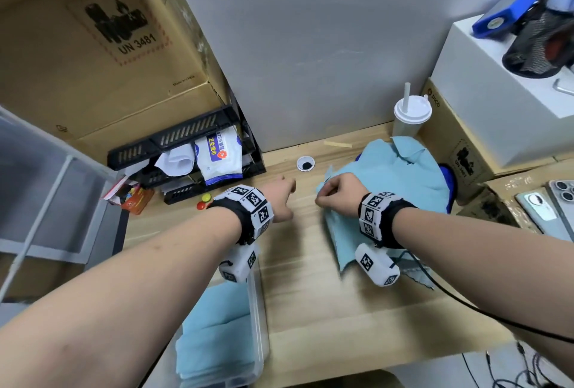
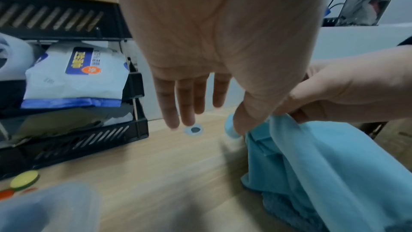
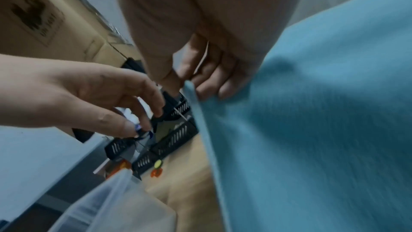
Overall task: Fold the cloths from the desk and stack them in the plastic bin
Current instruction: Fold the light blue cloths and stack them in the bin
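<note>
A heap of light blue cloths [image 1: 400, 173] lies on the wooden desk [image 1: 310, 294], right of centre. My right hand [image 1: 326, 198] pinches the near-left edge of the top cloth [image 3: 323, 130] between thumb and curled fingers [image 3: 214, 84], and that cloth [image 2: 323, 165] hangs down from the grip. My left hand [image 1: 287, 192] hovers just left of it with straight fingers [image 2: 189, 103] and holds nothing. Its thumb is close to the cloth; I cannot tell if they touch. The clear plastic bin [image 1: 257, 310] at the desk's near-left edge holds folded blue cloths [image 1: 217, 325].
A black tray rack [image 1: 186, 139] with a wipes pack [image 1: 222, 154] stands at the back left, under cardboard boxes [image 1: 93, 46]. A lidded cup with a straw [image 1: 411, 117], more boxes [image 1: 466, 151] and phones [image 1: 546, 204] crowd the right. A cable hole [image 1: 306, 164] and small coloured discs [image 1: 203, 201] mark the desk.
</note>
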`<state>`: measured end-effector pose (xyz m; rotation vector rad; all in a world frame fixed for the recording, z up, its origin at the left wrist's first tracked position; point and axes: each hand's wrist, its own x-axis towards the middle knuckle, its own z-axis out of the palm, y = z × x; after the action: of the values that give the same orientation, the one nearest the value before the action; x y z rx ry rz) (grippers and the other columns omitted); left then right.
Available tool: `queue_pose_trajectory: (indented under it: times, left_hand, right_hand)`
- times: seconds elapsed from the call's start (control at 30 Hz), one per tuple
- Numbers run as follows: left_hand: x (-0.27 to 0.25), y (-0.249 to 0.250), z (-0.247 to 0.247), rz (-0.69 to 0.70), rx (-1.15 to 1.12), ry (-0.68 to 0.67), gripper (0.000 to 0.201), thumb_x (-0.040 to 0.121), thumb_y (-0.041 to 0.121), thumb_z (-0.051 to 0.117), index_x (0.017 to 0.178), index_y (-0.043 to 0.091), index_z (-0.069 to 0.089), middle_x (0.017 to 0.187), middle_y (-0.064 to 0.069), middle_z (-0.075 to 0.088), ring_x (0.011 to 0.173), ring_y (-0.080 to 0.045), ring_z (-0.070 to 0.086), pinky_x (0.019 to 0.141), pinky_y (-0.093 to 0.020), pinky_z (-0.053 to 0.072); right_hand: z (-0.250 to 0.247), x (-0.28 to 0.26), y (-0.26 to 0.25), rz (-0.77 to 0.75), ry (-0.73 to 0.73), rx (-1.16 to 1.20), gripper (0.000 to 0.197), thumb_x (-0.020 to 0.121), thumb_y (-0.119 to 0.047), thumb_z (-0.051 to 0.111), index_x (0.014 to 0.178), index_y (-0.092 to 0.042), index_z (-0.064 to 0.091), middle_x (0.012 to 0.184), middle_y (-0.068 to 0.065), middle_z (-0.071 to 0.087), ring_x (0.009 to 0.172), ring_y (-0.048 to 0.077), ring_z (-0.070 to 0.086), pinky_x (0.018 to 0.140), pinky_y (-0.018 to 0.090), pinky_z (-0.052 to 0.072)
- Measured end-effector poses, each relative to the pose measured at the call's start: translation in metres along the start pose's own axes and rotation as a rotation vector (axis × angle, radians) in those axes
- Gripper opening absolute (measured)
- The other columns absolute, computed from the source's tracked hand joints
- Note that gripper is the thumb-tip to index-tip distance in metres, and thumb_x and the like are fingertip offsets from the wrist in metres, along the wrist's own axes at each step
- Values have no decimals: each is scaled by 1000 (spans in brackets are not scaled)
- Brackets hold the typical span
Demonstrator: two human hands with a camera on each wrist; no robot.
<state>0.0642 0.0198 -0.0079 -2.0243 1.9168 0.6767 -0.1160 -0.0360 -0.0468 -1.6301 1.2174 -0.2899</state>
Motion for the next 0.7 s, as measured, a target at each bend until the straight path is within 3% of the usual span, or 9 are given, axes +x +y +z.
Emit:
queue_pose_trajectory:
  times: [0.13, 0.2, 0.27, 0.3, 0.37, 0.47, 0.53, 0.6, 0.7]
  left_hand:
    - [-8, 11, -32, 213, -147, 120, 62, 76, 9, 65, 134, 15, 45, 134, -3, 50, 117, -22, 53, 98, -32, 44]
    - [-15, 19, -44, 252, -245, 130, 54, 75, 12, 66, 127, 17, 54, 128, -2, 59, 116, -20, 56, 97, -30, 45]
    - [-21, 25, -59, 241, -380, 136, 40, 70, 25, 64, 111, 23, 63, 110, 2, 69, 102, -20, 63, 89, -31, 50]
    - [-23, 25, -67, 221, -434, 142, 35, 67, 32, 62, 102, 25, 65, 99, 3, 70, 93, -19, 64, 83, -31, 50]
    - [-28, 23, -83, 189, -508, 153, 31, 60, 36, 59, 88, 22, 62, 83, -1, 65, 79, -17, 58, 74, -31, 47]
    - [-36, 13, -104, 194, -542, 194, 40, 57, 37, 60, 92, 18, 65, 86, -13, 67, 73, -15, 54, 71, -37, 49]
    - [-45, 4, -118, 165, -486, 226, 30, 62, 36, 60, 86, 20, 66, 79, -9, 65, 69, -15, 53, 65, -30, 45]
    - [-53, -4, -130, 97, -429, 310, 10, 69, 28, 61, 71, 19, 62, 64, 0, 56, 62, -18, 49, 57, -25, 38]
    - [-58, -23, -133, -30, -324, 396, 14, 74, 22, 68, 68, 10, 64, 60, 0, 55, 58, -19, 50, 52, -22, 37]
  right_hand:
    - [-21, -11, -43, 24, -317, 66, 19, 67, -4, 68, 59, -18, 58, 52, -1, 50, 49, 13, 46, 51, 23, 39]
    - [-33, -14, -64, 48, -374, 184, 15, 58, -5, 62, 54, -14, 51, 52, 5, 42, 48, 17, 42, 51, 24, 36]
    - [-46, -16, -85, 29, -393, 307, 16, 53, -1, 59, 61, 1, 46, 58, 11, 40, 50, 20, 42, 54, 25, 38]
    - [-51, -16, -96, 8, -385, 341, 19, 54, 0, 59, 65, 5, 44, 60, 12, 42, 51, 20, 44, 54, 24, 40]
    - [-61, -21, -117, -24, -354, 383, 15, 61, 3, 55, 62, -6, 44, 56, 8, 44, 48, 16, 46, 49, 19, 41]
    - [-74, -26, -142, -63, -364, 456, 19, 62, 1, 52, 61, -14, 42, 60, 6, 44, 52, 17, 47, 52, 23, 40]
    - [-74, -25, -156, -89, -352, 458, 20, 57, 0, 52, 61, -15, 39, 61, 6, 39, 55, 18, 43, 55, 27, 35]
    - [-72, -21, -162, -111, -262, 460, 23, 56, 0, 53, 60, -16, 38, 59, 3, 35, 54, 16, 37, 53, 26, 30]
    - [-66, -9, -153, -160, -69, 253, 28, 71, 3, 64, 68, -19, 47, 63, 0, 44, 56, 14, 40, 48, 21, 32]
